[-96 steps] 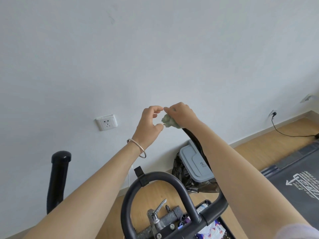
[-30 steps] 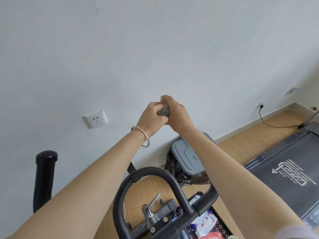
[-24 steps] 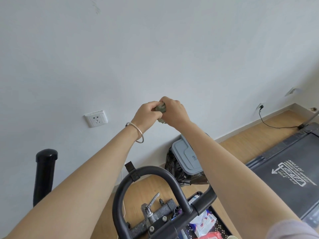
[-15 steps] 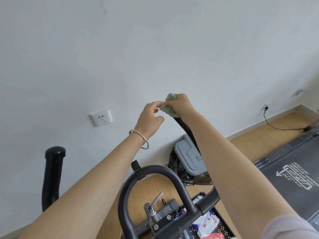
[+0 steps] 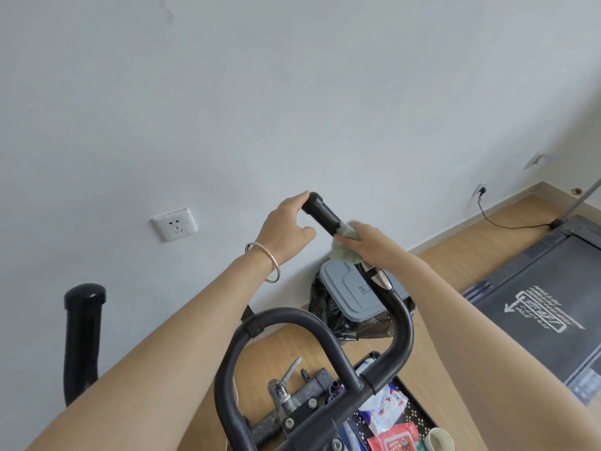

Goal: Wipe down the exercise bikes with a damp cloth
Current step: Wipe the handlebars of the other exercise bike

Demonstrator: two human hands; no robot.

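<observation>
At the top end of the handlebar grip point(image 5: 322, 213): wipe in progress.
My left hand point(image 5: 287, 224) clasps the grip's tip to steady it. My right hand point(image 5: 369, 244) grasps the green cloth point(image 5: 341, 253), wrapped round the grip just below. To do it well, I'd hold the cloth snug, draw it down the bar and twist it to reach the underside.

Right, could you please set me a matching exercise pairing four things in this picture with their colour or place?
1 cloth
2 wall socket
3 bin lid
4 bracelet

A grey, above a black bag
B white, on the wall
C pale green, under the right hand on the handlebar
D silver, round the wrist of the left hand

Pairs: 1-C, 2-B, 3-A, 4-D.
</observation>
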